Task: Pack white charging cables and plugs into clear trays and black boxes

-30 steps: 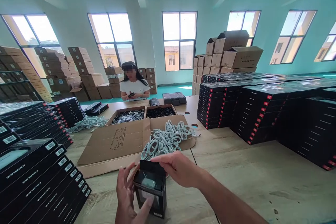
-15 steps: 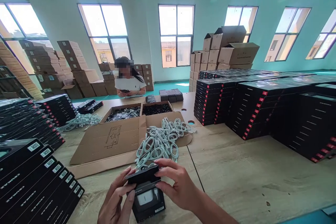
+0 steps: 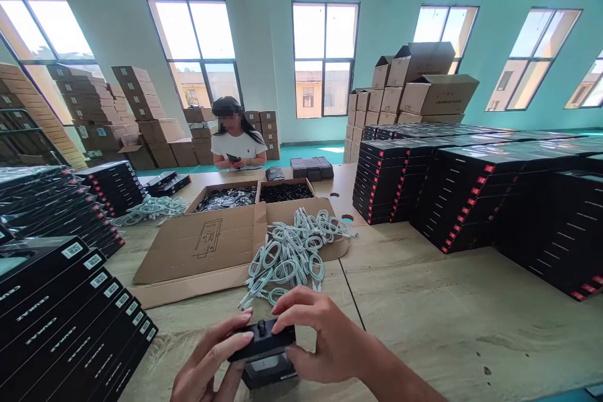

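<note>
A small black box (image 3: 271, 372) is between my two hands, low in the head view, above the wooden table. Its front has a window with a pale item behind it, partly shaded. The black top (image 3: 264, 340) of the box faces me, with a small dark knob-like piece (image 3: 262, 326) on it. My left hand (image 3: 211, 355) grips the left side, its fingers over the top edge. On the right, my right hand (image 3: 318, 336) has fingertips on the top and the thumb at the front. White coiled cables (image 3: 292, 257) lie just beyond my hands.
Flattened cardboard (image 3: 198, 257) lies under part of the cables, before two trays of small parts (image 3: 226, 198). Black boxes rise in stacks at left (image 3: 51, 320) and right (image 3: 452, 201). Across the table a person (image 3: 239, 144) holds a phone.
The box's top has tipped down towards me, covering more of the window and bringing the knob-like piece into sight. The whole view has shifted slightly.
</note>
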### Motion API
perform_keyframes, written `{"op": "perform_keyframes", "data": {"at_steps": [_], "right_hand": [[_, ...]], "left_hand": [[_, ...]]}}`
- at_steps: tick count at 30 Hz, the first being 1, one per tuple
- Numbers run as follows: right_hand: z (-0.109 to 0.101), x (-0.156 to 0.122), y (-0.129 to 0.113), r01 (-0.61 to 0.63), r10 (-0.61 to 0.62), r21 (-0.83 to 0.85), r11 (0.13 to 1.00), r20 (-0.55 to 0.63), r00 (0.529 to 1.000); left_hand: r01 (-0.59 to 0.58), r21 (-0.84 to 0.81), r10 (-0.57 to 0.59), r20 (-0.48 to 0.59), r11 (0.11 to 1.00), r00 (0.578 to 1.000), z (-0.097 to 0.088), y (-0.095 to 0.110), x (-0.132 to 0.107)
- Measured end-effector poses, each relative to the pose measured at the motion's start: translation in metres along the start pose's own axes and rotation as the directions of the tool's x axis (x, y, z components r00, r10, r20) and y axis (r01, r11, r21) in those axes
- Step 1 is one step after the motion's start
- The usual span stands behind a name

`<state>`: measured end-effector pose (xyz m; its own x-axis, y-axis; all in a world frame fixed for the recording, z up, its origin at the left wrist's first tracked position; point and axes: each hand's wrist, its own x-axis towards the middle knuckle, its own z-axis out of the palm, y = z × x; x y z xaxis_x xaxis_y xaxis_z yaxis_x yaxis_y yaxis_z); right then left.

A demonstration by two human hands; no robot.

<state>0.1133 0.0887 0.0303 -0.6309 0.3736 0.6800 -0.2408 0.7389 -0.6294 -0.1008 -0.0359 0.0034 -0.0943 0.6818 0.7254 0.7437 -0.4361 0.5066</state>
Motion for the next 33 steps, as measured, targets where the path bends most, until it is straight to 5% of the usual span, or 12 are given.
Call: {"op": "perform_keyframes", "data": {"at_steps": [6,16,21,24,28,33], "right_hand": [[-0.003,-0.002,-0.001,-0.082,0.081,0.05,0.995,0.031,0.996],[-0.012,-0.005,0.009,-0.122,0.101,0.163,0.979,0.13,0.986],[-0.014,-0.013,0.025,-0.086,0.08,0.025,0.996,0.174,0.981],[-0.006,-0.013,0.037,-0.277,0.271,0.13,0.952,0.062,0.961],[0.004,-0.007,0.043,-0.475,0.574,0.542,0.693,-0.015,0.819],[0.001,-0.004,0.035,-0.496,0.653,0.614,0.615,-0.044,0.756]], "left_hand": [[0.037,-0.054,-0.032,0.098,0.998,0.995,-0.003,0.004,0.002],[0.019,-0.079,-0.011,0.105,0.997,0.994,-0.006,-0.001,0.01],[0.16,-0.099,-0.147,0.125,0.982,0.981,-0.001,-0.01,0.012],[0.445,-0.164,-0.439,0.076,0.88,0.895,0.01,-0.008,0.022],[0.682,-0.482,-0.733,0.115,0.549,0.671,0.024,0.006,0.036],[0.69,-0.635,-0.763,0.237,0.347,0.601,0.029,0.021,0.04]]}}
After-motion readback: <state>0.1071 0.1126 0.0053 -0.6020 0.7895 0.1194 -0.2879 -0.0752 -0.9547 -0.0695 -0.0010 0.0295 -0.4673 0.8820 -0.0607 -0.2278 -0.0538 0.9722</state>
